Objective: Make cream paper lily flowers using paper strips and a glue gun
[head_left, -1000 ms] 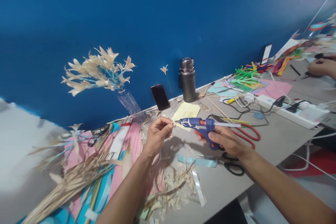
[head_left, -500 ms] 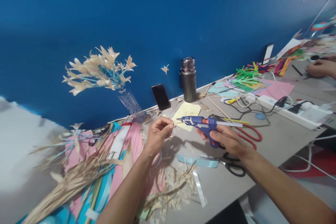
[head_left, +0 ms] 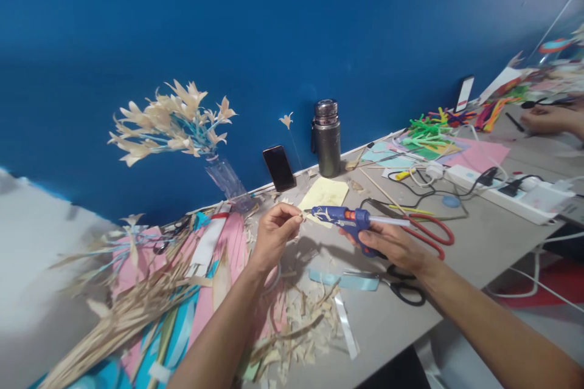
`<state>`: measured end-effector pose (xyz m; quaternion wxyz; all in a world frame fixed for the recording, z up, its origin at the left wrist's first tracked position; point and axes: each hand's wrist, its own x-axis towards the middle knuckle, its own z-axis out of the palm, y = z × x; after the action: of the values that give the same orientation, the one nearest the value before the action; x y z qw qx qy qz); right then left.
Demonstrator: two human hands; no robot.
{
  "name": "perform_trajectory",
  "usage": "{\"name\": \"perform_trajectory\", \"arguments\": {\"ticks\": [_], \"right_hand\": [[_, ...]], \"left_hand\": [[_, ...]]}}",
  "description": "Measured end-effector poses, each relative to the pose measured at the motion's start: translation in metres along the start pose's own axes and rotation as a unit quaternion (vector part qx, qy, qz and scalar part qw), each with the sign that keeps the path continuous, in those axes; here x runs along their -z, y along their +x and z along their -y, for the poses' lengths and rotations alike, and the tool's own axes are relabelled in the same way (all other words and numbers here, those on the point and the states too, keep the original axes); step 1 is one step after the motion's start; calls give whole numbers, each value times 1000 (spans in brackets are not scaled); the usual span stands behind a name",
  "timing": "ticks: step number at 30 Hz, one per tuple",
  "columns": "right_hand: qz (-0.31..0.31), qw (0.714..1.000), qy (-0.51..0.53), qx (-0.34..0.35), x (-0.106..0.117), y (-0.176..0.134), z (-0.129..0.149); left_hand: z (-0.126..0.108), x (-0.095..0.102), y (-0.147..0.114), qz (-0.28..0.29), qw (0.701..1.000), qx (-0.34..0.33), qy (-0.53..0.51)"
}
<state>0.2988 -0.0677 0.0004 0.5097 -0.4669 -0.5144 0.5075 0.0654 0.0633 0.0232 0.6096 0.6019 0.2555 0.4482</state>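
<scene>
My right hand [head_left: 387, 243] is wrapped round the grip of a blue hot glue gun [head_left: 340, 215], with a pale glue stick [head_left: 390, 220] poking out of its back end. The gun's nozzle points left and sits right at the fingertips of my left hand [head_left: 279, 228]. Those fingers are pinched on something small and pale that I cannot make out. Below the nozzle lies a yellow paper sheet [head_left: 325, 193]. Black-handled scissors [head_left: 404, 289] rest on a light blue strip [head_left: 358, 281] under my right hand, and red-handled pliers or cutters [head_left: 433, 232] lie behind it.
A clear vase [head_left: 230, 185] of pale flowers [head_left: 168, 121] leans at the wall beside a phone [head_left: 279, 168] and a thermos flask [head_left: 327, 140]. Dry husk strips [head_left: 118, 328] and scraps [head_left: 296, 328] cover the front left. A power strip [head_left: 502, 194] with cables lies right; another person's hand [head_left: 547, 118] works beyond.
The glue gun has moved slightly left and down, bringing its nozzle up to my left fingertips. My left hand has stayed in place. The other person's hand has shifted a little left.
</scene>
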Motion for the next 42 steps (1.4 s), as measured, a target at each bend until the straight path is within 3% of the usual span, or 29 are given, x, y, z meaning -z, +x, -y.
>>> {"name": "perform_trajectory", "arguments": {"ticks": [14,18,22,25,34,42], "right_hand": [[-3,999,-39,32,5,-4,4],[13,990,-115,79,2,-1,10],[-24,967,-234,96,-3,11,13],[-19,950,-292,106,-4,17,15],[8,965,-215,149,-12,1,46],[10,973,-195,121,-11,9,30]], "left_hand": [[-1,-1,-1,-13,1000,1,15],[-1,-1,-1,-15,1000,2,14],[-2,-1,-1,-7,1000,-5,11],[-4,-1,-1,-9,1000,-9,20],[-8,-4,-2,-31,997,-18,67],[-7,-2,-2,-17,999,-13,48]]}}
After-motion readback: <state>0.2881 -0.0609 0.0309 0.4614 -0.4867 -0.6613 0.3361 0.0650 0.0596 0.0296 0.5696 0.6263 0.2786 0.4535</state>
